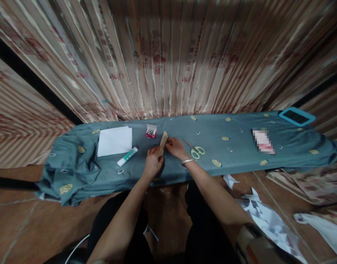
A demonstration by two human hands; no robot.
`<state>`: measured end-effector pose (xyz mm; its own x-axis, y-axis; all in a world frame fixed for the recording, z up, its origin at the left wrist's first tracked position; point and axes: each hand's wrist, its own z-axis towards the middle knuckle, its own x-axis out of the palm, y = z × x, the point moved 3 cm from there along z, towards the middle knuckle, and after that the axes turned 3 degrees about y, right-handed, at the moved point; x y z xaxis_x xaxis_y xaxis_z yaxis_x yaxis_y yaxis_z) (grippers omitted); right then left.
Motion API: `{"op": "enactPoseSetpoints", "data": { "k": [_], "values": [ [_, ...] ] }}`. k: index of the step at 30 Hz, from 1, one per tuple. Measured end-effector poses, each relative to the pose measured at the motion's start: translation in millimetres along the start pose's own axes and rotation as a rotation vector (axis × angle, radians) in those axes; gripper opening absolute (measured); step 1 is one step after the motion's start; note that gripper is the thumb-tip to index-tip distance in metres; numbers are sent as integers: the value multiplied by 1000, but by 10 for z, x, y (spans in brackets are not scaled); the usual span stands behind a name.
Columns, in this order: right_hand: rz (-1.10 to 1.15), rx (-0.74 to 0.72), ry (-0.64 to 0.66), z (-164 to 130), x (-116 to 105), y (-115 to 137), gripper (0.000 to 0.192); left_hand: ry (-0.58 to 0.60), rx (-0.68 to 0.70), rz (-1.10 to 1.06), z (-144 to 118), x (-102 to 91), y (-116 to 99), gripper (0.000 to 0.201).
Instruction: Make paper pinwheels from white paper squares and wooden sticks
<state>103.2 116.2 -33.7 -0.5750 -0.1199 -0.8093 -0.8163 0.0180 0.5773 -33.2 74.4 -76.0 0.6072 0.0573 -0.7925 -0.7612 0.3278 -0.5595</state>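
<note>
My left hand (154,161) is closed around the lower end of a narrow tan bundle of sticks (163,141), which tilts up and slightly right. At its right edge is my right hand (176,147), fingers curled and pressed together; what they pinch, if anything, is hidden. A silver bangle (188,161) circles that wrist. Just right of it lie scissors (197,151) with light green handles, blades pointing up and left. Behind my left hand stands a small red and white box (151,131), its lid up, with small shiny metal pieces inside.
White paper sheets (115,141) and a green and white glue stick (127,157) lie to the left on the blue-green cloth (182,126). A blurred pink and white packet (263,141) and a blue-framed device (296,116) lie right. Paper scraps (267,220) litter the floor; curtains hang behind.
</note>
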Motion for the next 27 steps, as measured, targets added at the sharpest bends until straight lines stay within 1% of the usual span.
{"op": "enactPoseSetpoints", "data": {
  "k": [3,7,13,18,23,27],
  "values": [
    [64,20,-35,-23,71,-18,26,19,3,-5,70,45,-39,51],
    [146,12,-65,-43,124,-56,23,45,-5,-18,137,52,-66,54],
    [240,-40,-61,-39,162,-55,23,69,-33,-75,85,-10,-48,55],
    [267,-108,-39,-2,236,23,22,54,-44,-122,8,-106,-16,54],
    [222,-126,-33,45,274,74,26,42,-49,-154,-27,-239,65,48],
    [138,-156,-21,42,259,99,27,-34,-76,-182,-48,-414,194,38]
  ]
}}
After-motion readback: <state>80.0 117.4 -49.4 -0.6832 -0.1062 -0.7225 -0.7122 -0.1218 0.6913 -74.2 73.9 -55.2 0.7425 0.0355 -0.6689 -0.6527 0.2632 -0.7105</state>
